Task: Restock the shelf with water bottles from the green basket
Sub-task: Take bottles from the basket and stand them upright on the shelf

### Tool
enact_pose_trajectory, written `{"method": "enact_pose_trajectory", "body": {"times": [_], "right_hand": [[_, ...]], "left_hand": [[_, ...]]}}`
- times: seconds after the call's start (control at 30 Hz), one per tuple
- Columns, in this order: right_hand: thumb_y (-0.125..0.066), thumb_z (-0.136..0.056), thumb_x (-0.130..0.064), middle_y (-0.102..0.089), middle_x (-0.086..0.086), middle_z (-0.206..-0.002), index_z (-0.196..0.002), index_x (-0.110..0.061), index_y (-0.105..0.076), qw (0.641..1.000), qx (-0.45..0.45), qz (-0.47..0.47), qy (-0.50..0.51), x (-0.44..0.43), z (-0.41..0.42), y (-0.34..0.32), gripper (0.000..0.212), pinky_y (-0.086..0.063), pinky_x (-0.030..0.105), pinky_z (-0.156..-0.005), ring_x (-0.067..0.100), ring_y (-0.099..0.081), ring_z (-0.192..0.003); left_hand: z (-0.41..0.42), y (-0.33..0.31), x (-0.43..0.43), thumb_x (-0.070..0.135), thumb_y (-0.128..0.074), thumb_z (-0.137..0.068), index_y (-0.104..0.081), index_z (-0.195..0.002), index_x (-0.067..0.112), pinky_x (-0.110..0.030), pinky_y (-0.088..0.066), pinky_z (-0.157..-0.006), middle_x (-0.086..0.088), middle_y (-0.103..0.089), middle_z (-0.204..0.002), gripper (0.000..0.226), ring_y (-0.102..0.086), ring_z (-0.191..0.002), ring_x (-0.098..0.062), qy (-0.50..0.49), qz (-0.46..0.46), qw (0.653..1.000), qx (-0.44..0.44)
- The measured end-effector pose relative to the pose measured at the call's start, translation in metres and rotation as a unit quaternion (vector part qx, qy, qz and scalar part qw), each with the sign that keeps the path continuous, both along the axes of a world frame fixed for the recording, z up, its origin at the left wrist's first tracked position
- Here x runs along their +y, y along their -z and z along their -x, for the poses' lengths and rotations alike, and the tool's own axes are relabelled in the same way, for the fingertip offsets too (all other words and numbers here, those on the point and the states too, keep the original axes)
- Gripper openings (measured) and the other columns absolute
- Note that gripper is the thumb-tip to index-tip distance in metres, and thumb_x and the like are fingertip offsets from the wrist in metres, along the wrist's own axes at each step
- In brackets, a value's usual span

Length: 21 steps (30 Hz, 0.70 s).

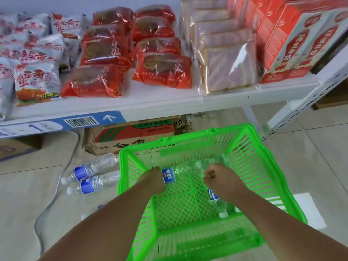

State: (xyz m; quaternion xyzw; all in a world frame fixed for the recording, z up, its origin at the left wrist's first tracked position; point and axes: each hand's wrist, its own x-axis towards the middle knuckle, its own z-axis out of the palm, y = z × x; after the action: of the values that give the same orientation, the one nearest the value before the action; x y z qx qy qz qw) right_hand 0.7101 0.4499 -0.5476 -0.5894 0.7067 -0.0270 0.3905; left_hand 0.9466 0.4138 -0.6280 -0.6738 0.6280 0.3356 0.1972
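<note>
Fingers [209, 174] grip bottles in green basket [263, 166] on tiled floor [310, 157].

Tiled floor [310, 157] — basket [263, 166], two bottles [90, 176]

Shelf [160, 104] top packed edge to edge with snack packs [163, 71], only thin front strip bare. Under it, cardboard box [131, 138] blocks middle; floor gap left holds two bottles [92, 176]. Green basket [263, 166] open-topped.
</note>
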Motion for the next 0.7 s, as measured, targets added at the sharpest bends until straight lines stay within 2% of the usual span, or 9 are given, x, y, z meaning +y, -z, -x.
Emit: {"method": "enact_pose_trajectory", "body": {"times": [0.13,0.2,0.3,0.37,0.43,0.5,0.63,0.7], "right_hand": [[-0.064,-0.092,-0.028,-0.070,-0.002,-0.100,-0.108,-0.024,-0.066,0.999,-0.011,-0.024,-0.031,0.000,-0.006,0.009,0.017,-0.057,0.036,-0.075,0.017,-0.068,-0.082],[-0.064,-0.092,-0.031,-0.070,-0.004,-0.102,-0.110,-0.025,-0.066,0.998,-0.011,-0.033,-0.051,0.002,-0.007,0.013,0.020,-0.056,0.032,-0.070,0.014,-0.068,-0.080],[-0.066,-0.091,-0.036,-0.064,-0.012,-0.095,-0.112,-0.029,-0.064,0.996,-0.025,-0.042,-0.072,0.004,-0.003,0.015,0.022,-0.052,0.029,-0.067,0.007,-0.064,-0.078],[-0.066,-0.091,-0.037,-0.061,-0.014,-0.091,-0.112,-0.030,-0.064,0.995,-0.037,-0.048,-0.074,0.006,0.003,0.015,0.022,-0.047,0.025,-0.063,0.003,-0.061,-0.076],[-0.066,-0.092,-0.036,-0.059,-0.014,-0.087,-0.112,-0.028,-0.064,0.995,-0.039,-0.056,-0.077,0.009,0.009,0.014,0.022,-0.045,0.022,-0.062,0.001,-0.059,-0.073],[-0.066,-0.092,-0.036,-0.057,-0.015,-0.084,-0.112,-0.028,-0.064,0.994,-0.033,-0.057,-0.087,0.011,0.014,0.016,0.022,-0.043,0.019,-0.062,-0.001,-0.055,-0.071],[-0.067,-0.092,-0.035,-0.059,-0.012,-0.087,-0.113,-0.026,-0.064,0.994,-0.036,-0.075,-0.075,0.004,0.015,0.012,0.023,-0.046,0.024,-0.061,0.008,-0.060,-0.073],[-0.069,-0.091,-0.033,-0.065,-0.004,-0.092,-0.113,-0.024,-0.065,0.995,-0.032,-0.073,-0.065,-0.003,0.013,0.010,0.023,-0.053,0.031,-0.069,0.017,-0.068,-0.079]], "left_hand": [[-0.001,0.026,0.008,0.010,-0.056,-0.090,-0.033,-0.141,0.001,-0.042,-0.052,-0.094,-0.018,-0.053,-0.133,0.057,-0.059,-0.121,-0.034,0.002,-0.012,0.999,-0.033],[0.001,0.039,0.010,0.007,-0.055,-0.092,-0.025,-0.147,-0.002,-0.045,-0.050,-0.100,-0.019,-0.044,-0.141,0.063,-0.055,-0.127,-0.034,0.017,-0.022,0.999,-0.047],[0.009,0.052,0.014,0.010,-0.061,-0.092,-0.024,-0.153,0.003,-0.045,-0.049,-0.102,-0.011,-0.028,-0.156,0.071,-0.053,-0.132,-0.032,0.044,-0.054,0.990,-0.119],[0.017,0.054,0.016,0.018,-0.063,-0.095,-0.032,-0.153,0.011,-0.042,-0.047,-0.100,-0.002,-0.036,-0.158,0.066,-0.052,-0.134,-0.028,0.088,-0.072,0.981,-0.159],[0.021,0.055,0.016,0.022,-0.066,-0.093,-0.047,-0.142,0.018,-0.035,-0.048,-0.096,0.003,-0.056,-0.141,0.053,-0.059,-0.126,-0.023,0.109,-0.074,0.976,-0.171],[0.019,0.054,0.016,0.021,-0.070,-0.089,-0.053,-0.133,0.022,-0.032,-0.051,-0.091,0.005,-0.065,-0.126,0.046,-0.065,-0.117,-0.021,0.098,-0.074,0.978,-0.168],[0.014,0.040,0.009,0.030,-0.067,-0.089,-0.056,-0.135,0.024,-0.034,-0.052,-0.096,0.004,-0.064,-0.129,0.047,-0.063,-0.119,-0.019,0.132,-0.092,0.975,-0.152],[0.014,0.020,0.005,0.038,-0.063,-0.092,-0.057,-0.136,0.024,-0.035,-0.051,-0.099,0.005,-0.061,-0.135,0.047,-0.060,-0.125,-0.019,0.160,-0.091,0.970,-0.161]]}}
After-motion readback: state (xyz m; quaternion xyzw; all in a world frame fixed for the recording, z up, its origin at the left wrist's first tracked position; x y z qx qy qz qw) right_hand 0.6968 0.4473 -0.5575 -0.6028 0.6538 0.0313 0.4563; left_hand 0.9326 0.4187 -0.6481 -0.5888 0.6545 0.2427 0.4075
